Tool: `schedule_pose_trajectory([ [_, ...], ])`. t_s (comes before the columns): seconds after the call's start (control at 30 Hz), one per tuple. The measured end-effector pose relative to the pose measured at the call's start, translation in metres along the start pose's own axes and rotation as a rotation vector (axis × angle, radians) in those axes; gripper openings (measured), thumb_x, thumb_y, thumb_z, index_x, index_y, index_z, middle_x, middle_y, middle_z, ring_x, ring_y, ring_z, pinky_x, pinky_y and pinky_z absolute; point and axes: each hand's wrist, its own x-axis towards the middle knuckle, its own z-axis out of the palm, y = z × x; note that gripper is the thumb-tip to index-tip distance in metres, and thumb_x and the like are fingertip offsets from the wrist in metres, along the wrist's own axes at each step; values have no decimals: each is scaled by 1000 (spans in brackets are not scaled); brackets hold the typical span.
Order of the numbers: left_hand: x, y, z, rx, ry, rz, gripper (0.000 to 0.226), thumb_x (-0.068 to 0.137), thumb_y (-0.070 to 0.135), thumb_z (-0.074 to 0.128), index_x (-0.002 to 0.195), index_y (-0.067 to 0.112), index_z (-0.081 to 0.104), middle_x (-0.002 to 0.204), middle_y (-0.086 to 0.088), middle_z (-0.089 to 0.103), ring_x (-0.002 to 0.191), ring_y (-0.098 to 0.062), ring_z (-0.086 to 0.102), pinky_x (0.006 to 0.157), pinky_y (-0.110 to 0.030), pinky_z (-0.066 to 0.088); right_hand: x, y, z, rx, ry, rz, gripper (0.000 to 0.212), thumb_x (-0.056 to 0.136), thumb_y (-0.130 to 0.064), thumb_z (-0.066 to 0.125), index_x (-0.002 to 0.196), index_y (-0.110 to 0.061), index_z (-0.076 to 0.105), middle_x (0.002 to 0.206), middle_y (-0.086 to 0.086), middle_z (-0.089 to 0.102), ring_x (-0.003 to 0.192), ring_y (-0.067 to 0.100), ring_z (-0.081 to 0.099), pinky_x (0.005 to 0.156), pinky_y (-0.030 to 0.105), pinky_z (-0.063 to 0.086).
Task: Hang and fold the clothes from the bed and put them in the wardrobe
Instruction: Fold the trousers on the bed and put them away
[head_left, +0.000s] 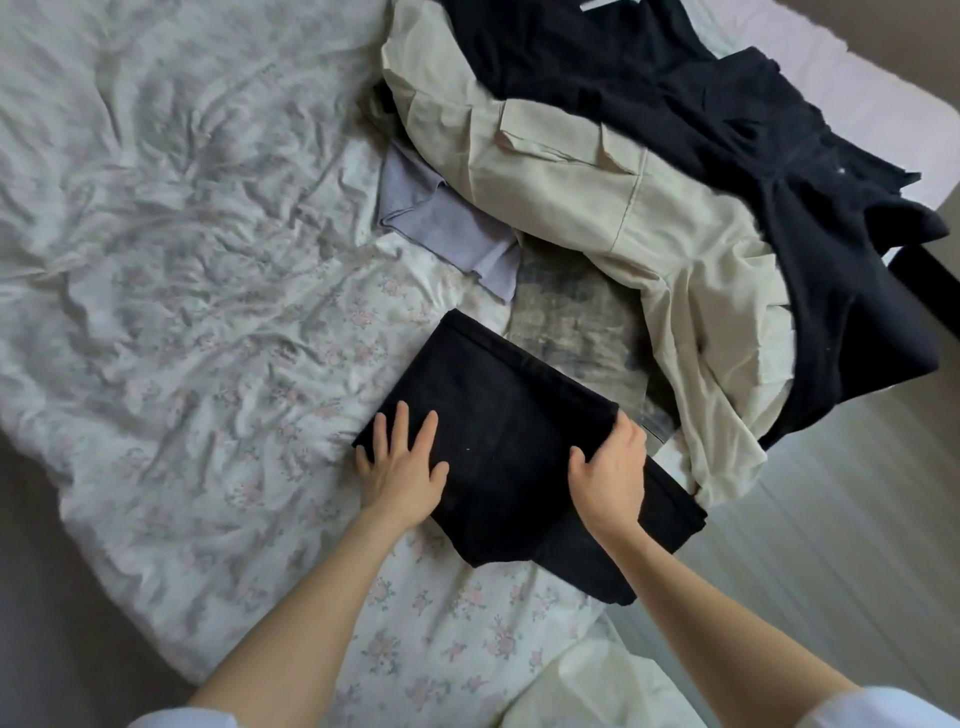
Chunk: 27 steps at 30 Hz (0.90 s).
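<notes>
Now, with the left hand flat on the folded black trousers at the near edge of the bed and the right hand gripping their far edge, press smooth, square corners, then lift evenly.

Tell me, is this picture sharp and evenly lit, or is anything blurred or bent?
Head view: soft, flat daylight with no glare. The wide lens bends the bed edge toward the corners. The black garment pile at upper right is slightly smeared. The folded black garment is so dark that its folds barely show. Both hands look sharp enough.
</notes>
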Motion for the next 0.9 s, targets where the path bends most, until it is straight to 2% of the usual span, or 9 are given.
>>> schedule_pose_trajectory([
  [0.1,13,-8,-10,-122,34,-67,67,98,41,36,150,32,-5,159,-5,-11,145,-30,-6,116,-52,9,7,-5,7,-421,72,-318,88,77,-10,68,148,-11,17,152,17,21,141,34,20,111,56,15],
  [0.2,30,-18,-24,-220,7,-127,75,95,43,45,151,27,-1,158,-7,8,143,-33,13,113,-50,19,18,-4,12,-646,9,-494,82,63,-5,75,138,-11,42,148,21,32,139,39,26,106,66,16],
  [0.27,42,-26,-31,-307,-39,-174,78,88,44,57,150,24,14,152,-9,25,136,-33,29,110,-48,30,23,-4,13,-747,-53,-613,69,60,-9,79,126,-14,59,140,24,43,135,39,35,103,69,19],
  [0.37,59,-38,-44,-705,-146,-221,69,73,39,77,132,18,49,125,-3,58,107,-21,59,95,-41,49,29,-1,14,-824,-119,-682,69,55,-12,80,122,-14,63,137,24,47,132,39,39,107,66,14],
  [0.47,65,-39,-55,-894,-282,-204,54,69,33,82,116,18,61,107,0,69,93,-18,68,86,-35,54,31,-1,18,-818,-167,-688,74,49,-13,81,122,-8,63,135,24,50,128,40,44,109,59,22],
  [0.53,61,-31,-58,-926,-287,-145,40,75,24,79,111,19,62,105,1,69,91,-15,67,82,-31,54,31,-5,20,-802,-216,-668,70,52,-14,81,119,-6,65,133,24,51,125,40,47,104,55,32],
  [0.6,55,-23,-58,-893,-212,-97,42,77,22,77,115,20,61,107,4,68,93,-13,66,83,-31,54,29,-16,17,-737,-270,-645,61,66,-15,75,125,-9,61,140,23,44,132,39,40,106,52,29],
  [0.7,49,-16,-64,-785,-102,-35,47,79,28,73,122,23,55,110,9,65,98,-11,63,90,-35,52,28,-34,10,-616,-356,-600,50,92,-14,47,142,-13,41,155,15,20,145,31,13,117,45,11],
  [0.9,32,-19,-114,-675,61,1,43,80,35,70,119,24,54,109,8,65,99,-16,62,89,-43,51,23,-86,-7,-341,-375,-545,44,97,-15,38,141,-15,41,152,4,27,138,22,30,103,33,39],
])
